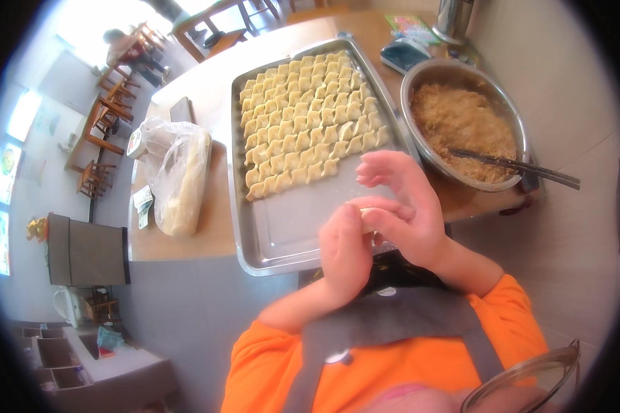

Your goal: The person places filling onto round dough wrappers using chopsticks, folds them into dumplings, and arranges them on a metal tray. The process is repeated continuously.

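My left hand (345, 250) and my right hand (412, 214) meet over the near right corner of a metal tray (294, 224). Between their fingertips is a small pale piece of dough (366, 219), mostly hidden by the fingers; whether it holds filling cannot be seen. The fingers of my right hand are partly raised and curled, while its thumb presses the dough. Rows of folded dumplings (302, 116) cover the far and middle parts of the tray. Right of it stands a steel bowl (411, 111) of minced filling (462, 124), with dark chopsticks (540, 171) resting in it.
Left of the tray lie a clear plastic bag (178, 175) with pale dough, a phone (182, 110) and some banknotes (143, 204). Behind the bowl are a teal-and-white object (404, 54) and a metal cylinder (453, 20). A person (134, 54) is far off among wooden furniture.
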The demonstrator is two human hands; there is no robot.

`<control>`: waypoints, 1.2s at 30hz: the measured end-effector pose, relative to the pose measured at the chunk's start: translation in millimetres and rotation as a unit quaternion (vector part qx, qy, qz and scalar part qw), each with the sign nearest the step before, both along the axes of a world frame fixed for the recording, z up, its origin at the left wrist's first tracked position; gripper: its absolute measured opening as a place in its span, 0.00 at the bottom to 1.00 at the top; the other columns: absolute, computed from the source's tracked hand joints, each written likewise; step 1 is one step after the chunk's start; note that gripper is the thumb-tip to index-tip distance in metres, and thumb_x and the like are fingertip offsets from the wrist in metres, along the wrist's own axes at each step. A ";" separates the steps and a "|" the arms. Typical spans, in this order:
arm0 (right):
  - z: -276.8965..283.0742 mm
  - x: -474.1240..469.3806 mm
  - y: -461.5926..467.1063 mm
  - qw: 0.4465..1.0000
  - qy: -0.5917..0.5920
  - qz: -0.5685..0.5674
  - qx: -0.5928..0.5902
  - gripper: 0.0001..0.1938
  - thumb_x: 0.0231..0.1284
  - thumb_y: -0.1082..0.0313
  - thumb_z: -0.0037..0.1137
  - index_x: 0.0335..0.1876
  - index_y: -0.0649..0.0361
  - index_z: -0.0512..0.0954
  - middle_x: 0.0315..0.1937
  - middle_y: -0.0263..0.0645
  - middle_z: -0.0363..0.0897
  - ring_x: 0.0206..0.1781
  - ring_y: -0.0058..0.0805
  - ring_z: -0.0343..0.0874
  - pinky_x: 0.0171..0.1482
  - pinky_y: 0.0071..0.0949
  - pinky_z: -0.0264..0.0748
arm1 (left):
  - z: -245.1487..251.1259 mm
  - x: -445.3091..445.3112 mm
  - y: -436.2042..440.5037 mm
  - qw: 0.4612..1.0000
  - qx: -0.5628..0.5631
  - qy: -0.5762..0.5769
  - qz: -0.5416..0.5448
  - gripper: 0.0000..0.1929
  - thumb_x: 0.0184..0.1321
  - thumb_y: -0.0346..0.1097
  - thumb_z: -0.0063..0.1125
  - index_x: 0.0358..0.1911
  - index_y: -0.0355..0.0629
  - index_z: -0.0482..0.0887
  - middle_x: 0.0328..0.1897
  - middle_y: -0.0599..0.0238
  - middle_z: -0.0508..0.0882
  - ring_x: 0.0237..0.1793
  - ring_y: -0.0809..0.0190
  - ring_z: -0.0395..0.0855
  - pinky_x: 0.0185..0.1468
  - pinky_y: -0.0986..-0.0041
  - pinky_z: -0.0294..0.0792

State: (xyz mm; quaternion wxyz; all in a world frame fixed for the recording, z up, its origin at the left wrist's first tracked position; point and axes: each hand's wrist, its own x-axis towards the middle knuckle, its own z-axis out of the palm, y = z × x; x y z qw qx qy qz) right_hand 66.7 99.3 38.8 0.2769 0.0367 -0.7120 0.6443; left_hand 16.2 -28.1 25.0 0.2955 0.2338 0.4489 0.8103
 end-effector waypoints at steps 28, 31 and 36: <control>-39.4 -1.4 -45.5 0.913 0.281 -0.190 0.227 0.10 0.68 0.71 0.45 0.51 0.64 0.68 0.28 0.46 0.82 0.27 0.35 0.84 0.29 0.29 0.80 | -39.0 19.8 0.7 0.946 0.070 0.314 0.028 0.15 0.75 0.35 0.43 0.54 0.33 0.78 0.51 0.51 0.83 0.51 0.57 0.82 0.46 0.70 0.77; -19.5 -9.0 -54.4 0.876 0.354 -0.224 0.239 0.09 0.68 0.72 0.44 0.50 0.64 0.69 0.27 0.43 0.83 0.28 0.35 0.84 0.29 0.29 0.79 | -42.4 22.4 -0.1 0.954 0.071 0.290 0.013 0.15 0.75 0.35 0.42 0.53 0.33 0.78 0.50 0.51 0.83 0.51 0.56 0.82 0.46 0.69 0.77; -9.6 -4.5 -69.3 0.916 0.356 -0.173 0.064 0.10 0.66 0.69 0.44 0.43 0.66 0.76 0.31 0.44 0.85 0.31 0.36 0.85 0.33 0.30 0.81 | -43.9 25.5 1.7 0.962 0.084 0.257 -0.020 0.14 0.75 0.34 0.41 0.52 0.33 0.78 0.48 0.50 0.83 0.49 0.56 0.82 0.46 0.69 0.76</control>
